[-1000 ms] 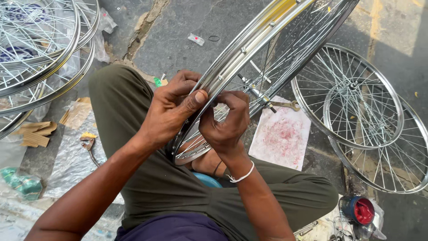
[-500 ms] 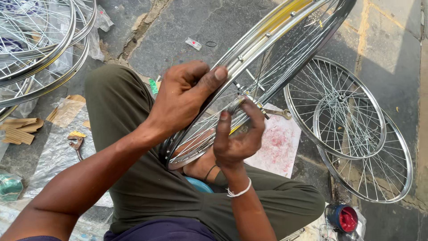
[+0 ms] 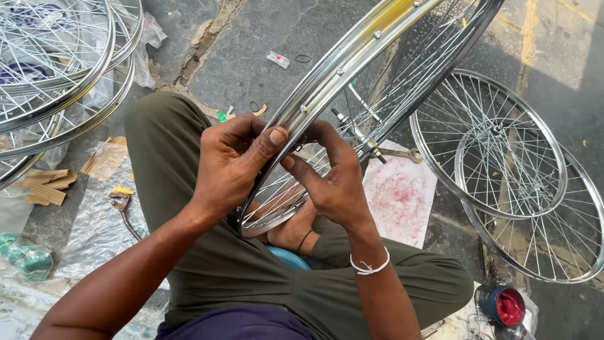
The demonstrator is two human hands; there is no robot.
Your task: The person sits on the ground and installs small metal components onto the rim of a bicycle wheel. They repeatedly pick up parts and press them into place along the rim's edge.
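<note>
Chrome bicycle wheel rim (image 3: 340, 75) stands tilted across the person's lap, resting on a foot. Left hand (image 3: 233, 164) grips its edge, thumb pressed on top; right hand (image 3: 333, 176) pinches the rim beside it.

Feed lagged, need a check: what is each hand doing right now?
Left hand: closed on the shiny wheel rim, thumb over its edge.
Right hand: fingers pinched against the same rim; anything held cannot be told.
</note>
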